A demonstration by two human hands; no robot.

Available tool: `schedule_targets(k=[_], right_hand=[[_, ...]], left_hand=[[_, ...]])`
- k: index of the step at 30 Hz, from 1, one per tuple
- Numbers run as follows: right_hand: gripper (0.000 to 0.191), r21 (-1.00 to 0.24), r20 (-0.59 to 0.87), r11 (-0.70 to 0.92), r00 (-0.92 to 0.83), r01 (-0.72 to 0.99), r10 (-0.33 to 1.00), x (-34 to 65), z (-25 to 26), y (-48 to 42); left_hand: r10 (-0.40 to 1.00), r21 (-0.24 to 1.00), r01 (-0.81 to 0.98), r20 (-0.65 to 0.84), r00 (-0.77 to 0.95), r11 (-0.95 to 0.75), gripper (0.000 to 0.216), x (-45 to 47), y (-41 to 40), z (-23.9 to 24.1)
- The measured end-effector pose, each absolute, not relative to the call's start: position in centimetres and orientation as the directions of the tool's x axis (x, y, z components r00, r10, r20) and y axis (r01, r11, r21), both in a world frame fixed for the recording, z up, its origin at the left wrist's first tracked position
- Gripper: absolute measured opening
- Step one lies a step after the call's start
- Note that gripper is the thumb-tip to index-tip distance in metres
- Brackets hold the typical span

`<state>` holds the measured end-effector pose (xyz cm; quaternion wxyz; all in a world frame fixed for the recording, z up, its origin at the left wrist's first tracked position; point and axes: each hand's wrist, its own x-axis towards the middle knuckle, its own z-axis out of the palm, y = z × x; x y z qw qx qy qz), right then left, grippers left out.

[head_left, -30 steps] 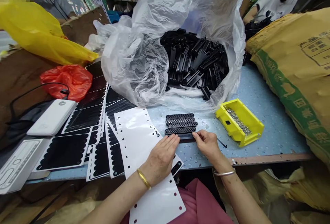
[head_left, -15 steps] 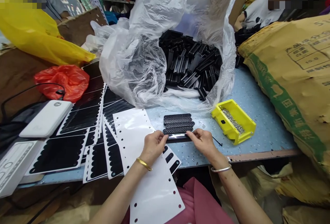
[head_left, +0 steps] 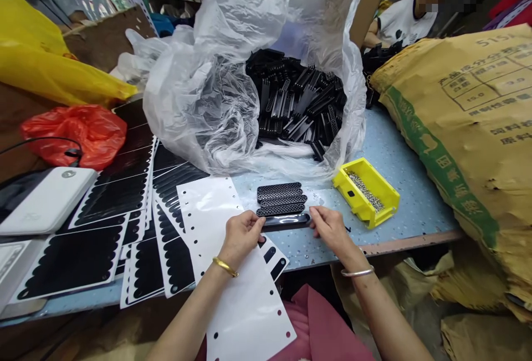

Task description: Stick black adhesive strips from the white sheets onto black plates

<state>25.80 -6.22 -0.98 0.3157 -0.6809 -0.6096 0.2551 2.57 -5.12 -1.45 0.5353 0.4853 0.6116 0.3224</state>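
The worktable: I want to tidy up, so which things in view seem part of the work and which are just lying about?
Probably work:
glossy black strip, pinched in the left hand
perforated black strips beyond it
sheets with black shapes
clear bag of black pieces
perhaps the yellow tray

Probably lying about:
white device
red plastic bag

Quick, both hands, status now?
Left hand: closed, pinching the left end of the glossy black strip.
Right hand: curled by its other end; grip cannot be told.

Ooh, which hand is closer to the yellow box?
Right. The right hand is left of the yellow box, close by; the left hand is farther left, at the left end of the black strip.
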Motion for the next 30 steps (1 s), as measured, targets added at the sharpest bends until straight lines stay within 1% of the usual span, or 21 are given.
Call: schedule_targets(k=[2,4,5,6,7,8,9,10,12,14,16,18,20,21,23,24,25,26,27,28,30], right_hand=[[0.039,-0.715,0.166,-0.035,0.218,0.698,0.962,26.2,0.3,-6.5],[0.036,-0.676,0.293,-0.001,0.271,0.737,0.917,25.8,1.9,-7.6],[0.034,-0.67,0.318,0.024,0.258,0.742,0.912,25.4,2.6,-8.6],[0.031,-0.679,0.302,0.051,0.215,0.733,0.929,24.8,3.2,-9.8],[0.032,-0.68,0.258,0.079,0.137,0.729,0.956,24.1,3.6,-11.2],[0.037,-0.691,0.178,0.105,0.028,0.715,0.984,23.3,3.7,-12.6],[0.039,-0.725,0.059,0.098,-0.081,0.681,0.995,22.5,3.5,-14.0],[0.037,-0.759,-0.082,0.034,-0.147,0.65,0.986,21.6,3.0,-15.3],[0.034,-0.774,-0.319,-0.177,-0.134,0.608,0.938,19.8,1.3,-17.0],[0.032,-0.8,-0.471,-0.35,-0.149,0.487,0.869,18.0,-0.6,-17.6],[0.031,-0.831,-0.53,-0.456,-0.203,0.318,0.823,16.9,-1.7,-17.4],[0.032,-0.861,-0.508,-0.475,-0.257,0.183,0.822,16.7,-1.3,-16.8],[0.029,-0.909,-0.416,-0.39,-0.288,0.144,0.862,17.8,0.9,-16.2],[0.025,-0.939,-0.339,-0.302,-0.296,0.166,0.893,18.7,2.7,-15.9],[0.017,-0.969,-0.101,-0.017,-0.333,0.246,0.937,20.9,7.1,-15.6],[0.014,-0.961,0.003,0.105,-0.366,0.257,0.931,21.9,9.4,-15.6],[0.014,-0.948,0.059,0.176,-0.396,0.266,0.916,22.9,11.7,-15.9],[0.018,-0.936,0.095,0.22,-0.404,0.275,0.91,23.8,13.6,-16.3],[0.02,-0.928,0.123,0.241,-0.377,0.284,0.918,24.7,15.1,-17.0],[0.02,-0.922,0.148,0.245,-0.313,0.3,0.938,25.6,16.1,-17.8],[0.012,-0.914,0.208,0.213,-0.052,0.346,0.977,27.5,16.3,-19.9]], left_hand=[[0.94,0.917,0.248,-0.336,0.061,0.312,0.026,2.4,-5.2,-1.3],[0.959,0.934,0.258,-0.275,0.075,0.248,0.028,1.5,-5.3,-0.7],[0.973,0.942,0.272,-0.221,0.063,0.196,0.028,0.7,-5.4,-0.2],[0.987,0.945,0.296,-0.155,0.03,0.139,0.027,-0.4,-5.6,0.4],[0.996,0.94,0.33,-0.086,-0.025,0.089,0.026,-1.7,-6.0,1.1],[0.995,0.926,0.373,-0.026,-0.091,0.058,0.025,-3.0,-6.4,1.8],[0.986,0.908,0.416,0.02,-0.166,0.051,0.025,-4.5,-7.0,2.4],[0.971,0.887,0.457,0.046,-0.233,0.068,0.025,-5.8,-7.6,2.9],[0.941,0.851,0.508,0.051,-0.333,0.133,0.024,-7.9,-9.1,3.3],[0.926,0.837,0.512,0.015,-0.376,0.195,0.024,-9.3,-10.4,2.9],[0.922,0.838,0.497,-0.018,-0.386,0.225,0.025,-10.0,-11.1,1.8],[0.914,0.838,0.495,-0.011,-0.406,0.23,0.027,-10.5,-11.3,0.9],[0.891,0.821,0.524,0.045,-0.451,0.224,0.03,-10.6,-11.1,0.9],[0.891,0.814,0.544,0.079,-0.447,0.201,0.034,-10.3,-10.9,1.4],[0.94,0.824,0.559,0.113,-0.321,0.092,0.05,-8.5,-11.0,2.9],[0.983,0.856,0.518,0.092,-0.161,0.005,0.063,-7.0,-11.1,3.9],[0.998,0.9,0.432,0.046,0.036,-0.057,0.074,-5.1,-11.5,5.0],[0.969,0.939,0.338,-0.028,0.246,-0.059,0.078,-3.1,-12.1,6.0],[0.892,0.966,0.259,-0.108,0.439,-0.011,0.074,-0.9,-12.9,6.9],[0.775,0.975,0.209,-0.185,0.604,0.07,0.064,1.2,-13.7,7.6],[0.542,0.947,0.177,-0.301,0.784,0.269,0.044,5.0,-15.4,8.5]])
